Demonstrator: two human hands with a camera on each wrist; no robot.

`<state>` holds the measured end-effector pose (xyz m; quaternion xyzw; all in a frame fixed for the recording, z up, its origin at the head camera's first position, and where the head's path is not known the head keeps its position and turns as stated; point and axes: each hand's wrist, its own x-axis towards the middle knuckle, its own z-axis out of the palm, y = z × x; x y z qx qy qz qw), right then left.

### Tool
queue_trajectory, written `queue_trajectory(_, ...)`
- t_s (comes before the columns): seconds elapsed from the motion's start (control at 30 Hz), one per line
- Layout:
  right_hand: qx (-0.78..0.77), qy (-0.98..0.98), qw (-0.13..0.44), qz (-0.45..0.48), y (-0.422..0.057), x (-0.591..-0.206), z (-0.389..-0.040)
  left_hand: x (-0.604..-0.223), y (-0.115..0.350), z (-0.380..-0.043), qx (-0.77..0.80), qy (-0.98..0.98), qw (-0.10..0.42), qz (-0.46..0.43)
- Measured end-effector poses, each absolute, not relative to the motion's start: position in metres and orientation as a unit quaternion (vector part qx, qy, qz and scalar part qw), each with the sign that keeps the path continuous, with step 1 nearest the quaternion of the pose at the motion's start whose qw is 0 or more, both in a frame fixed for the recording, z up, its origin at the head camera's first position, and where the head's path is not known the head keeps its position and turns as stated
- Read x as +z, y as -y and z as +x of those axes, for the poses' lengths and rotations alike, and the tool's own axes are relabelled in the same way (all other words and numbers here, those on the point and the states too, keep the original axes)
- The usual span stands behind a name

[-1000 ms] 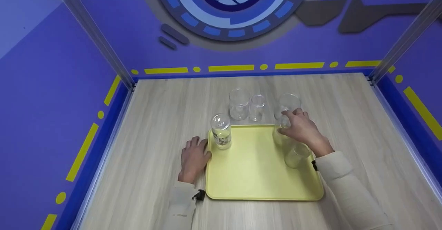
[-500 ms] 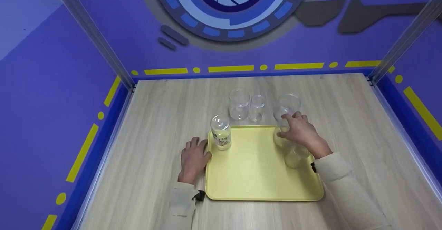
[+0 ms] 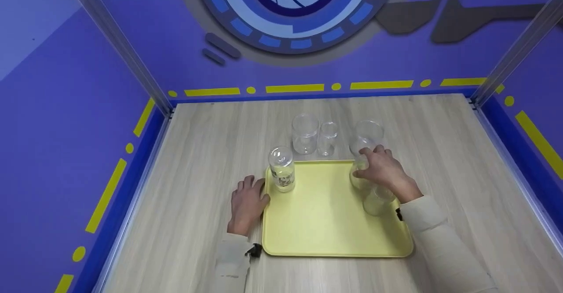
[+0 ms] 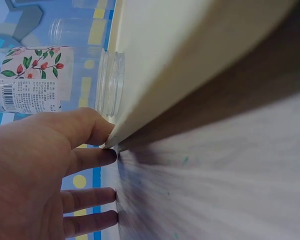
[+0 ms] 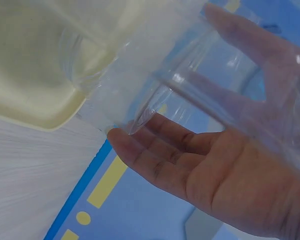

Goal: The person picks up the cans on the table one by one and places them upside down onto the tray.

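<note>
My left hand pinches the left rim of the yellow tray, thumb on top, fingers straight over the table. Beside it, a clear jar with a flower-printed label stands mouth down on the tray. My right hand grips a clear glass near its top, at the tray's back right corner, thumb on one side and fingers on the other. Its upper part is partly hidden behind the hand. A second clear glass stands on the tray just in front of it, under the right wrist.
Behind the tray, a wide clear glass and a narrow one stand close together on the wooden table. Another wide glass stands right behind the right hand. Blue-purple panels wall the table at the back and sides.
My right hand has come slightly down and toward me with the glass, which now sits lower over the tray. The left hand and the tray have not moved.
</note>
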<state>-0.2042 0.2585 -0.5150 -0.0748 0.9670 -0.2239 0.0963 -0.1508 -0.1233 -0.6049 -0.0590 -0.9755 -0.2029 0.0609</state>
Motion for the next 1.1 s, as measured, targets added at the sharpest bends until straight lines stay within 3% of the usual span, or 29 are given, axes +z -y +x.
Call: queue_trajectory(1.1, -0.216, -0.966, 0.115, -0.084, -0.2596, -0.5156, -0.2068, -0.6060, 0.1229, -0.1511, -0.200, 0.976, 0.059, -0.057)
